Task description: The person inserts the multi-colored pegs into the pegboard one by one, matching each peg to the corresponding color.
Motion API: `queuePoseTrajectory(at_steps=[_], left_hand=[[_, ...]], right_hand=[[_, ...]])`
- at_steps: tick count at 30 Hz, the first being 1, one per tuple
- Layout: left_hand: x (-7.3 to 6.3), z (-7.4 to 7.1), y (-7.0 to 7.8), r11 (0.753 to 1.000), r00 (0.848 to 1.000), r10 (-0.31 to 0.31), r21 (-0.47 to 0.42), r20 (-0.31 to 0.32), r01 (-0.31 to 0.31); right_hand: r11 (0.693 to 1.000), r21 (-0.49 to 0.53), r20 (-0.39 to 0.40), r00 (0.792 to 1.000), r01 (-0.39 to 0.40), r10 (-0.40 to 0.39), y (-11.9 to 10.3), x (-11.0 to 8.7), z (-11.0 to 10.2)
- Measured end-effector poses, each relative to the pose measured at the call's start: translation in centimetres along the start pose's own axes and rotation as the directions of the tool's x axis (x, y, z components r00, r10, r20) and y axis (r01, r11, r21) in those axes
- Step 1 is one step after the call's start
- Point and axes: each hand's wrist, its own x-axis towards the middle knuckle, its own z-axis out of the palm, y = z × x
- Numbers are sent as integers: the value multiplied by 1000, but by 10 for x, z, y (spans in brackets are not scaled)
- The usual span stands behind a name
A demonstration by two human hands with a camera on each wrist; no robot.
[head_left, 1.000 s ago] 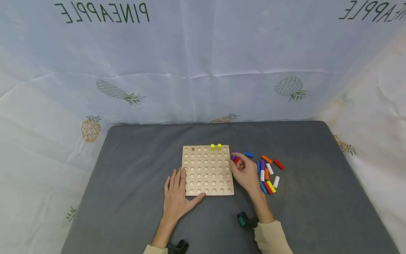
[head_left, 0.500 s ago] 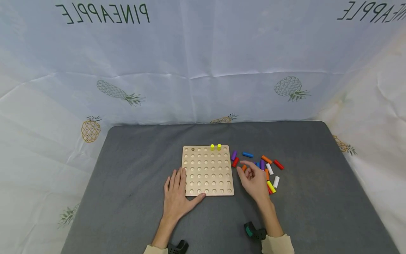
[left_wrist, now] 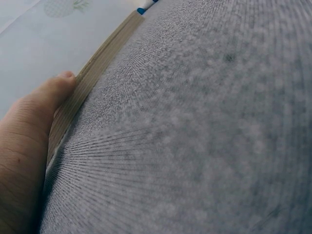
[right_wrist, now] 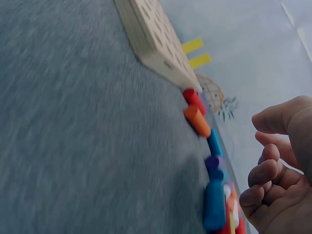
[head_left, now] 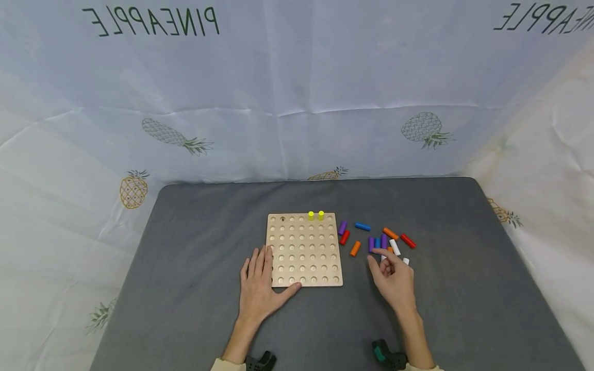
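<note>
A square wooden pegboard (head_left: 307,251) with rows of round holes lies on the table. Two yellow pegs (head_left: 321,216) stand upright in its back row. My left hand (head_left: 261,283) rests along the board's left side, fingers straight, with the thumb (left_wrist: 46,100) against the front edge. Over the loose pegs to the right hovers my right hand (head_left: 396,281), thumb and index finger apart, other fingers loosely curled and nothing between them. Near its fingertips lie a purple peg (head_left: 371,244) and a white peg (head_left: 395,247). In the right wrist view a blue peg (right_wrist: 214,204) lies below the hand.
Between board and right hand lie an orange peg (head_left: 355,249), a red peg (head_left: 344,237) and a purple peg (head_left: 342,227). Further back are a blue peg (head_left: 363,226) and another red peg (head_left: 408,240). A grey cloth (head_left: 209,226) covers the table; a pineapple-print curtain (head_left: 297,139) hangs behind.
My right hand has moved right and toward me, from the board's right edge to over the loose pegs, uncovering an orange and a purple peg. My left hand has stayed put.
</note>
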Motion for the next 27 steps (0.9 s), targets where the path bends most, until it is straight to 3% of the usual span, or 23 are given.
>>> queuePoseTrajectory(at_steps=[12,27], left_hand=[[0,0,0,1000,1000,-3,3,4,3],[0,2,0,1000,1000,2,6,-5,-2]], right_hand=[[996,-77,-88,995,-55,48,21,-12,-28],[976,-174,-69,990,-132,121,33,-15,-34]])
